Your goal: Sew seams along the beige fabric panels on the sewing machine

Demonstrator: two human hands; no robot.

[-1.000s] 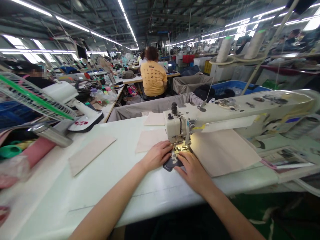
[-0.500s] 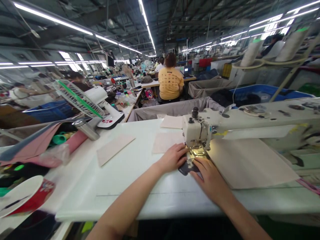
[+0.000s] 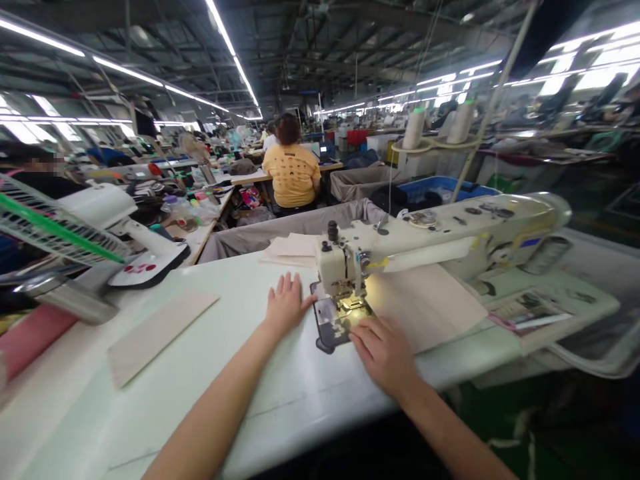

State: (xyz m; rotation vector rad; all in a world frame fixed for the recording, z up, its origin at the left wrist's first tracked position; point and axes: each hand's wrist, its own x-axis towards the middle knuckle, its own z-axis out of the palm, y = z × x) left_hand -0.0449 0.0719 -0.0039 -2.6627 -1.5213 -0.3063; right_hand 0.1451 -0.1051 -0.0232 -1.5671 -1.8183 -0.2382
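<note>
A cream sewing machine (image 3: 336, 267) stands on the pale table, its lamp lighting the metal needle plate (image 3: 353, 304). My left hand (image 3: 286, 305) lies with fingers spread on the tabletop, left of the needle; its thumb reaches the edge of the dark base plate (image 3: 327, 333). At the plate's right front corner, my right hand (image 3: 385, 350) has its fingers and thumb drawn together at the edge of a large beige fabric panel (image 3: 425, 303). The panel lies flat under the machine arm. Behind my left hand are overlapping small beige fabric pieces (image 3: 296, 245).
A beige strip (image 3: 160, 337) lies on the table to the left. Beyond it are a steel flask (image 3: 65, 300) and a white fan (image 3: 100, 203). Thread cones (image 3: 414, 128) stand behind the machine. A person in a yellow shirt (image 3: 291, 175) sits ahead.
The view has turned right. My left hand has moved off the base plate onto the tabletop, fingers spreading. The small beige pieces, earlier apart, now overlap farther back. My right hand stays near the plate.
</note>
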